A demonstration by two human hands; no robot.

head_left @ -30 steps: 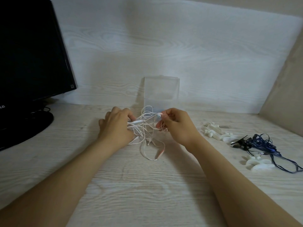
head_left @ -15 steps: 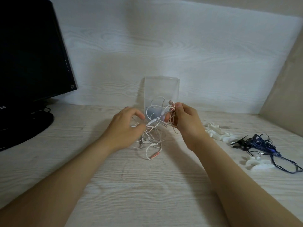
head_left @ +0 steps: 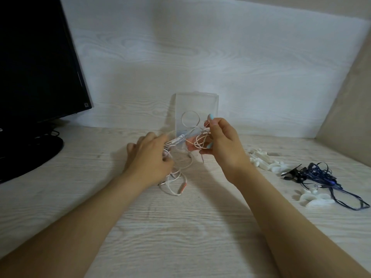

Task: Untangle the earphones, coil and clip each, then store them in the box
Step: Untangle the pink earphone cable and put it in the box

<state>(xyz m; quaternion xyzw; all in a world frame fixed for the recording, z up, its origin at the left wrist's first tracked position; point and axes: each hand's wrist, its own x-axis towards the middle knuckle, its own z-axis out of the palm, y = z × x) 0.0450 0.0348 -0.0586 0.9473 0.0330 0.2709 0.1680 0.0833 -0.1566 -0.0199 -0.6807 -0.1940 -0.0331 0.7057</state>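
Desk (head_left: 180, 227): white earphones (head_left: 178, 139) mid-desk, before clear box (head_left: 196, 105), lifted higher than half second ago, tail on desk. Right hand (head_left: 222, 145) raised, pinching cord coils. Left hand (head_left: 148, 159) lower, gripping cord bundle. Tangle loose, one loop upright. Blue earphones (head_left: 319, 175) near right edge.

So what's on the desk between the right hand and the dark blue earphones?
A small heap of white clips, seen in the head view, between the right hand and the blue earphones.
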